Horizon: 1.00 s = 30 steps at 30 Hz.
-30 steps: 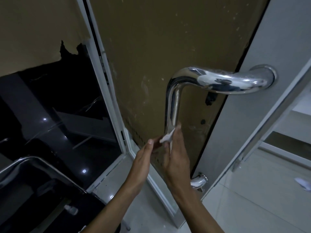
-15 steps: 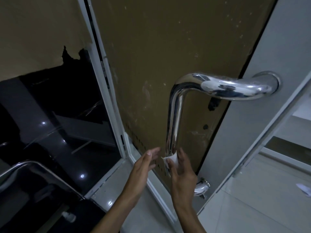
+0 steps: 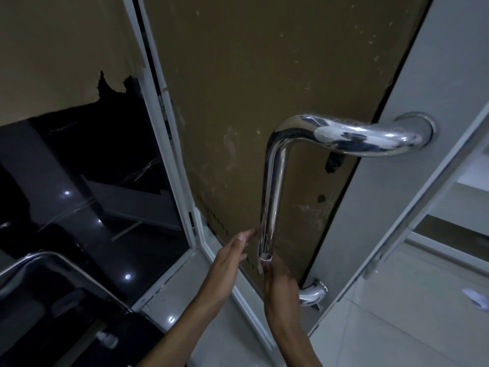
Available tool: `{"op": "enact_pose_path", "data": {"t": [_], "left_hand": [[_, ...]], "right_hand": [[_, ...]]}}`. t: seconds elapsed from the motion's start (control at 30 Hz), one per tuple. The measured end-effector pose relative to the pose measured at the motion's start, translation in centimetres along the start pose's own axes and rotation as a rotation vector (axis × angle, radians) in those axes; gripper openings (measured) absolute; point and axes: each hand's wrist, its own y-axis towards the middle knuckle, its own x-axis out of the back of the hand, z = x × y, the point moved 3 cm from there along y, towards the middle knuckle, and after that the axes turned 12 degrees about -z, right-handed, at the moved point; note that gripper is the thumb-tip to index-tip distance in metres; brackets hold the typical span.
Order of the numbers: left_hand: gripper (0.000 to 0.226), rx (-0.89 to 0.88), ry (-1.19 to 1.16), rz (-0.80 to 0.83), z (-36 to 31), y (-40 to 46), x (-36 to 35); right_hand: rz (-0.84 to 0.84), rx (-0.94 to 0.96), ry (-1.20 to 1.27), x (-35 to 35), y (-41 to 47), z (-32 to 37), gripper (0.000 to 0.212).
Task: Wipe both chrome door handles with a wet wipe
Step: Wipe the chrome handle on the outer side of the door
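Handle [image 3: 271, 189]: long bar runs up and down, top bends right to door.
Right hand [image 3: 280, 284]: grip holds wipe [image 3: 265, 258] on bar.
Left hand [image 3: 227, 263]: grip open, fingers straight.

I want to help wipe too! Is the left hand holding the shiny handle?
No, the left hand is open beside the curved chrome door handle, not gripping it.

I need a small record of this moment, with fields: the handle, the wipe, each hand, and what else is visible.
handle: chrome door handle, vertical bar bending at the top to a mount on the grey frame
wipe: white wet wipe, pressed on the lower part of the bar
right hand: grips the wipe around the bar
left hand: fingers straight, beside the bar, holding nothing
door: brown door panel behind the handle
floor: crumpled white scrap on the tiles, far right
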Motion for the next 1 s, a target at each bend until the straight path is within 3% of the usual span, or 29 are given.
{"op": "enact_pose_path", "data": {"t": [0.13,0.23,0.37,0.5,0.67,0.83,1.0], "left_hand": [[0.051,-0.055,-0.008,-0.016,-0.9,-0.2,-0.3],[0.052,-0.11,-0.016,-0.038,-2.0,-0.4,-0.4],[0.061,-0.17,-0.047,-0.07,-3.6,-0.4,-0.3],[0.061,-0.202,-0.083,-0.063,-5.1,-0.4,-0.2],[0.053,-0.289,-0.144,-0.017,-7.1,-0.1,-0.6],[0.049,-0.336,-0.172,-0.029,-8.4,0.7,-0.7],[0.047,-0.349,-0.179,-0.021,-8.7,1.2,-0.4]], "right_hand": [[-0.045,-0.144,0.199,-0.7,0.3,1.9,0.036],[-0.101,0.016,0.187,0.3,1.3,5.0,0.049],[-0.155,0.215,0.255,1.8,2.8,9.3,0.044],[-0.191,0.317,0.262,3.1,4.4,12.8,0.042],[-0.202,0.376,0.282,4.8,6.2,15.3,0.055],[-0.27,0.395,0.327,5.9,7.5,17.6,0.031],[-0.276,0.425,0.377,6.1,7.4,18.1,0.03]]}}
